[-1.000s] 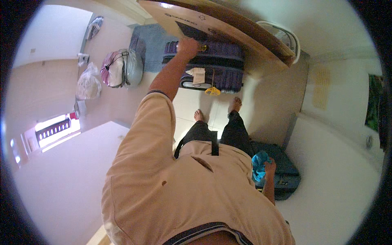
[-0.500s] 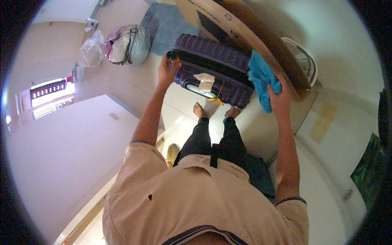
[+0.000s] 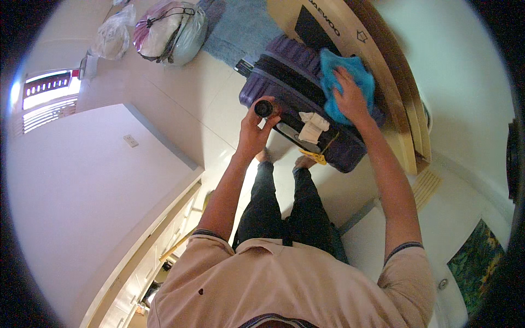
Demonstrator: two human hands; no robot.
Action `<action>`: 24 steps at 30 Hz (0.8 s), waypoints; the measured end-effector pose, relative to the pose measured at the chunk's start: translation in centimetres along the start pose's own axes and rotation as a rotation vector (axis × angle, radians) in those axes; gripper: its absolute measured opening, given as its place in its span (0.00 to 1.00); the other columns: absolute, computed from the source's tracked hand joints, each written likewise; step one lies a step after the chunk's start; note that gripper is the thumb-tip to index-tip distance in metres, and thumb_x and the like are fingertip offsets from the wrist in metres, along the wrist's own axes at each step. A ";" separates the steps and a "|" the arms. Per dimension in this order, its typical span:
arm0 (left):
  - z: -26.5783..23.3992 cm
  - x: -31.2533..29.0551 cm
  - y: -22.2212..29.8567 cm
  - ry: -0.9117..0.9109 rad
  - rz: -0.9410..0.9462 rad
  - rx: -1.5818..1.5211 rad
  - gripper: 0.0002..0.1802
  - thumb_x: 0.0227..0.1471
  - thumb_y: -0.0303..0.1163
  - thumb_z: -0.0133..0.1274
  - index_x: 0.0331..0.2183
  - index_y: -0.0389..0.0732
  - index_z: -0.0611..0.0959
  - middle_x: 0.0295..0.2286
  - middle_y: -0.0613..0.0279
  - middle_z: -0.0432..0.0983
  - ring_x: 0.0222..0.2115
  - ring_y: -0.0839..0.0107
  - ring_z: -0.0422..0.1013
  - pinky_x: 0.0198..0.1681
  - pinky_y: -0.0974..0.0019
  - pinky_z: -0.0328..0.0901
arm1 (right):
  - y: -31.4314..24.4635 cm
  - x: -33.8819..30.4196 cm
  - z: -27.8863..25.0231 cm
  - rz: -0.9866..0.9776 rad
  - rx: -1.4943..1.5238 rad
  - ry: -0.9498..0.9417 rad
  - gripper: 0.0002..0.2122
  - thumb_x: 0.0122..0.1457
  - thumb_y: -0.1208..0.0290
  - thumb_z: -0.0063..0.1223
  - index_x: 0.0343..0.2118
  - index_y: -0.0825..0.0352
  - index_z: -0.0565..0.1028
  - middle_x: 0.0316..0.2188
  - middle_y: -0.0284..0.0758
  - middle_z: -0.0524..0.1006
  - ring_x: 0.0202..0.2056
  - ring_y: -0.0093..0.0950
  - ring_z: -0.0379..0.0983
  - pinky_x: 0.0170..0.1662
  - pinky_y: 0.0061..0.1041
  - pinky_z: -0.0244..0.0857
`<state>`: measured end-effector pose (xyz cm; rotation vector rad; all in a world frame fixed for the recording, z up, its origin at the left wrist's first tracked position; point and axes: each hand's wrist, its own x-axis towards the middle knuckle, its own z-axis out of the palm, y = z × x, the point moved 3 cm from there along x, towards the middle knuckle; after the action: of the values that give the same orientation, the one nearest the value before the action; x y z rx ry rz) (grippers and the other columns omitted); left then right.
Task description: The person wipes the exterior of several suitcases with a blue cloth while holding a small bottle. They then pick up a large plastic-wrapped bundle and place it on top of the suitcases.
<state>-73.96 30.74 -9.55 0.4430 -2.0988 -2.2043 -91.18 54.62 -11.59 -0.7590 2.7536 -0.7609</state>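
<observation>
My left hand (image 3: 256,130) is wrapped round a small bottle (image 3: 264,109) with a round black top, held above the near left part of a dark purple ribbed suitcase (image 3: 350,156). My right hand (image 3: 350,95) holds a bunched blue cloth (image 3: 333,65) palm down against the suitcase, its fingers curved over the fabric. A crumpled pale tag (image 3: 313,128) and a yellow tag (image 3: 313,157) hang at the suitcase's handle side, near my feet. The cloth hides part of the suitcase's right side.
Large flat cardboard boxes (image 3: 377,60) lean at the right, close beside the suitcase. A blue-grey mat (image 3: 240,33) lies beyond it. Stuffed plastic bags (image 3: 169,33) stand on the floor at the far left. A white panel (image 3: 93,180) borders my left side.
My right hand has brought the blue cloth inward onto the suitcase. My left hand has moved off the suitcase's far left corner, nearer to me, with the bottle. The view has shifted.
</observation>
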 end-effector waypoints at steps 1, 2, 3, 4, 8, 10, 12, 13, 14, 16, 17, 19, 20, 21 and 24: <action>-0.1 -0.1 0.2 0.010 0.054 0.103 0.26 0.50 0.20 0.59 0.51 0.42 0.72 0.46 0.61 0.73 0.49 0.70 0.70 0.54 0.64 0.65 | -2.0 2.7 0.8 -0.104 -0.015 0.010 0.24 0.56 0.70 0.53 0.55 0.71 0.68 0.61 0.47 0.62 0.62 0.44 0.57 0.65 0.37 0.50; -0.1 -0.2 0.4 0.007 0.104 0.198 0.26 0.50 0.21 0.60 0.50 0.41 0.72 0.47 0.61 0.73 0.49 0.70 0.70 0.54 0.64 0.65 | -3.9 5.3 1.9 -0.169 -0.033 -0.006 0.22 0.56 0.70 0.52 0.55 0.70 0.69 0.60 0.46 0.64 0.61 0.42 0.59 0.64 0.36 0.52; -0.1 -0.2 0.6 0.005 0.169 0.289 0.26 0.49 0.21 0.60 0.50 0.41 0.72 0.47 0.60 0.73 0.49 0.70 0.70 0.54 0.64 0.65 | -5.6 7.9 2.9 -0.254 -0.017 0.006 0.22 0.55 0.71 0.53 0.54 0.71 0.69 0.60 0.45 0.64 0.61 0.42 0.59 0.64 0.36 0.52; -0.1 -0.1 0.4 -0.006 0.126 0.274 0.27 0.49 0.21 0.60 0.50 0.41 0.72 0.47 0.60 0.73 0.49 0.70 0.70 0.54 0.64 0.65 | -6.7 9.9 3.9 -0.279 -0.016 -0.032 0.22 0.54 0.71 0.53 0.53 0.71 0.70 0.59 0.45 0.65 0.61 0.42 0.60 0.64 0.37 0.52; 0.0 0.1 -0.3 -0.012 0.105 0.252 0.26 0.49 0.21 0.60 0.51 0.40 0.72 0.47 0.58 0.73 0.48 0.69 0.70 0.53 0.63 0.65 | -6.0 11.0 4.5 -0.410 -0.070 -0.080 0.22 0.53 0.71 0.54 0.52 0.70 0.71 0.60 0.42 0.65 0.63 0.40 0.57 0.65 0.36 0.52; -0.1 0.2 -0.6 0.037 0.110 0.274 0.25 0.50 0.22 0.60 0.50 0.40 0.72 0.47 0.58 0.74 0.48 0.67 0.71 0.52 0.63 0.65 | -3.2 7.5 2.3 -0.398 -0.089 -0.084 0.24 0.51 0.73 0.54 0.53 0.67 0.71 0.61 0.37 0.64 0.64 0.38 0.55 0.65 0.35 0.52; -0.1 0.2 -0.8 0.047 0.136 0.265 0.25 0.50 0.23 0.61 0.50 0.40 0.73 0.46 0.57 0.74 0.48 0.67 0.71 0.52 0.63 0.65 | 0.8 1.5 -1.1 -0.277 -0.121 -0.126 0.25 0.49 0.76 0.54 0.55 0.65 0.70 0.62 0.36 0.63 0.64 0.38 0.55 0.65 0.35 0.53; -0.2 0.2 -1.0 0.055 0.135 0.226 0.25 0.50 0.24 0.61 0.50 0.40 0.73 0.46 0.57 0.75 0.48 0.67 0.71 0.51 0.63 0.65 | 2.6 -1.6 -2.7 -0.206 -0.163 -0.123 0.26 0.49 0.77 0.53 0.55 0.64 0.70 0.62 0.36 0.63 0.64 0.37 0.56 0.65 0.35 0.53; -0.2 0.1 -1.1 0.047 0.109 0.259 0.25 0.50 0.22 0.60 0.51 0.40 0.73 0.48 0.57 0.73 0.49 0.67 0.71 0.53 0.63 0.65 | 4.5 -4.2 -4.2 -0.101 -0.163 -0.154 0.28 0.49 0.77 0.53 0.57 0.62 0.68 0.62 0.36 0.64 0.63 0.37 0.57 0.65 0.34 0.52; -0.3 0.0 -1.3 0.058 0.076 0.203 0.26 0.50 0.20 0.59 0.51 0.40 0.72 0.50 0.58 0.72 0.50 0.67 0.70 0.55 0.62 0.65 | 7.4 -8.6 -6.5 0.117 -0.076 -0.107 0.29 0.50 0.77 0.52 0.60 0.60 0.66 0.62 0.37 0.63 0.63 0.38 0.56 0.66 0.34 0.50; -0.4 -0.2 -1.3 0.059 0.075 0.150 0.26 0.50 0.20 0.59 0.51 0.40 0.72 0.51 0.58 0.71 0.51 0.67 0.69 0.55 0.62 0.65 | 8.1 -9.7 -6.7 0.078 0.026 -0.041 0.29 0.50 0.76 0.52 0.59 0.60 0.66 0.62 0.38 0.63 0.63 0.39 0.57 0.66 0.35 0.50; -0.6 -0.7 -1.1 0.093 0.064 0.121 0.27 0.50 0.18 0.58 0.52 0.40 0.72 0.52 0.59 0.70 0.52 0.66 0.68 0.56 0.61 0.65 | 9.1 -11.1 -6.1 0.195 0.180 0.013 0.29 0.49 0.76 0.53 0.59 0.61 0.67 0.62 0.40 0.62 0.62 0.41 0.58 0.66 0.37 0.50; -0.8 -1.1 -1.0 0.122 0.022 0.079 0.27 0.50 0.17 0.58 0.52 0.40 0.72 0.52 0.59 0.69 0.52 0.66 0.68 0.57 0.60 0.65 | 8.9 -11.2 -5.5 0.140 0.150 0.050 0.29 0.49 0.75 0.53 0.59 0.60 0.66 0.62 0.41 0.63 0.62 0.42 0.58 0.66 0.38 0.50; -0.8 -1.5 -0.6 0.145 0.061 0.090 0.27 0.50 0.17 0.58 0.52 0.40 0.72 0.52 0.59 0.69 0.52 0.66 0.68 0.56 0.60 0.65 | 8.6 -11.1 -4.7 0.124 0.125 0.065 0.29 0.50 0.75 0.54 0.59 0.59 0.66 0.62 0.42 0.63 0.62 0.43 0.58 0.65 0.39 0.50; -1.1 -3.1 0.8 0.249 0.064 0.067 0.27 0.50 0.18 0.59 0.51 0.40 0.72 0.51 0.59 0.70 0.53 0.66 0.67 0.56 0.59 0.66 | 6.9 -11.2 -2.8 0.120 0.069 0.132 0.30 0.51 0.73 0.55 0.61 0.59 0.65 0.61 0.45 0.63 0.61 0.46 0.58 0.64 0.41 0.50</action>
<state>-70.85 30.36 -8.26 0.6108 -2.0296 -1.9354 -85.44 66.74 -12.31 -0.5429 2.8408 -0.9065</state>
